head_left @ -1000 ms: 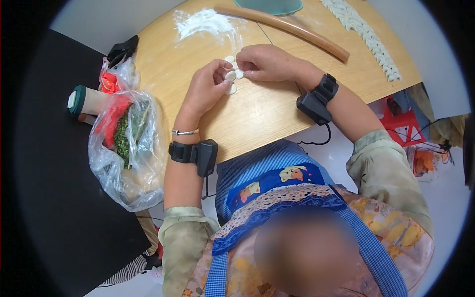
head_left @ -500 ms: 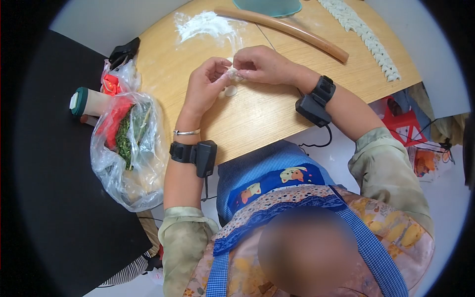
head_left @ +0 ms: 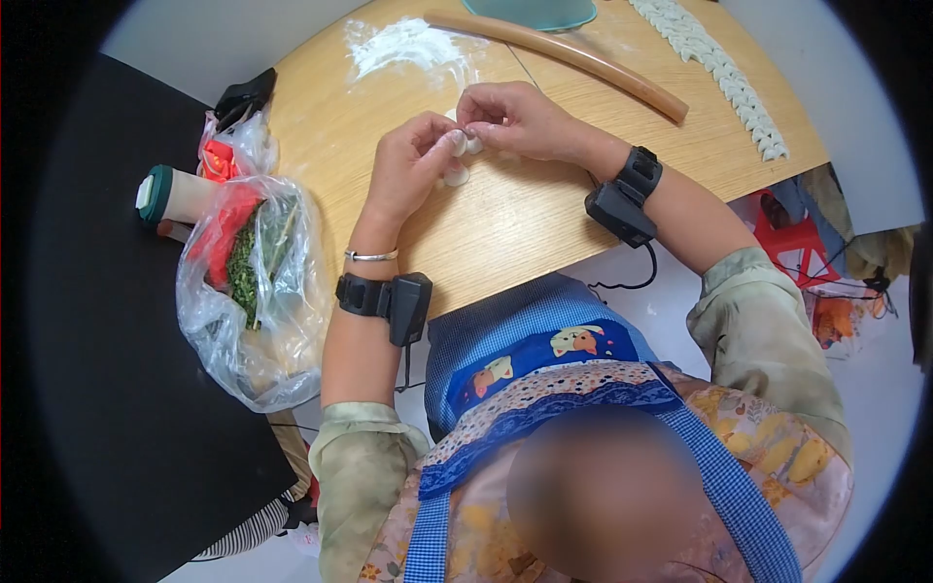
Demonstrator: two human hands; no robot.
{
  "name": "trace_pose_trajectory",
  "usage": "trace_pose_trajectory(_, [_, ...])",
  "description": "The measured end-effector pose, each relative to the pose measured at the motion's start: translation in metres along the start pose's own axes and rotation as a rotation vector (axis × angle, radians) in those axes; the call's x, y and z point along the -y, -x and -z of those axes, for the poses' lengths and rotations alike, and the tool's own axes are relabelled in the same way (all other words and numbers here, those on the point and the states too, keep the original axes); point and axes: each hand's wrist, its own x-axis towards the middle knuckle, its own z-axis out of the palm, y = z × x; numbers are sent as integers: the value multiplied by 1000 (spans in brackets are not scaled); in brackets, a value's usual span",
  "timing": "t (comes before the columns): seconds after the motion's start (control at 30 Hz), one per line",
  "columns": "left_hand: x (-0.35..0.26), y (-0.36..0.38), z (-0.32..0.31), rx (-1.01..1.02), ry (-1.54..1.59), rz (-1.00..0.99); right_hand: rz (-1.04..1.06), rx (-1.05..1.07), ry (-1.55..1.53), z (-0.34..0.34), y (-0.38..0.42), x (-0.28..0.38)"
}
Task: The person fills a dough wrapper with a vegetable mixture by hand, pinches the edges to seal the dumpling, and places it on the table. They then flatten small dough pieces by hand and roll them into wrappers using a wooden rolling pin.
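Over the wooden table (head_left: 544, 223), my left hand (head_left: 410, 160) and my right hand (head_left: 515, 119) meet, fingertips almost touching. Between them they pinch a small white piece of dough (head_left: 473, 145), partly covered by the fingers. Thumb and fingers of each hand are closed on it. Just below my left fingertips lies a round, flat dough disc (head_left: 457, 176). Another bit of pale dough (head_left: 451, 114) shows behind the hands, mostly hidden.
White flour (head_left: 403, 49) is spread at the back left. A long wooden rolling pin (head_left: 564, 60) lies behind my right hand, near a greenish tray (head_left: 535, 14). Overlapping shaped dough pieces (head_left: 719, 73) line the right side. Left are a plastic bag with greens (head_left: 255, 311) and a cup (head_left: 185, 199).
My right hand has shifted slightly up, and its fingers have changed their pinch on the dough. More of the dough's smooth white surface shows now. The other things stay in place.
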Motion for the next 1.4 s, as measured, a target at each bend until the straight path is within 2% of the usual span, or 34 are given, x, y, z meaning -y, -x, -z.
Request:
trace_pose_trajectory(0.07, [0,0,1,-13,-9,35,-38,-45,-7,1,0,2])
trace_pose_trajectory(0.1, [3,-2,2,-90,5,-4,-39,-44,-7,3,1,0])
trace_pose_trajectory(0.17, [10,-5,6,-170,19,-44,92,-12,268,9,0,-4])
trace_pose_trajectory(0.2, [12,-6,8,-211,42,-32,93,-11,267,10,1,-2])
trace_pose_trajectory(0.27, [15,-6,11,-251,63,-20,88,158,493,12,3,3])
trace_pose_trajectory(0.37, [19,-7,12,-215,-21,35,74,183,478,9,3,6])
trace_pose_trajectory(0.47, [23,-8,9,-154,-160,-23,149,142,454,4,4,-2])
trace_pose_trajectory(0.53, [23,-9,6,-292,-430,-204,132,150,488,5,6,0])
trace_pose_trajectory(0.6, [23,-9,7,-323,-437,-195,148,153,516,4,1,2])
trace_pose_trajectory(0.67, [19,-8,8,-338,-456,-208,71,191,491,5,3,2])
trace_pose_trajectory(0.8, [14,-6,5,-339,-461,-253,172,149,525,3,4,4])
trace_pose_trajectory(1.13, [6,-2,-1,-208,-316,-151,-51,190,413,8,4,14])
trace_pose_trajectory(1.23, [2,0,-2,-114,-271,-128,-83,140,243,6,2,12])
trace_pose_trajectory(1.33, [1,0,-4,-55,-363,-119,-93,104,80,2,0,4])
trace_pose_trajectory(1.4, [4,0,-4,-100,-311,-133,-85,67,-205,-4,-1,-9])
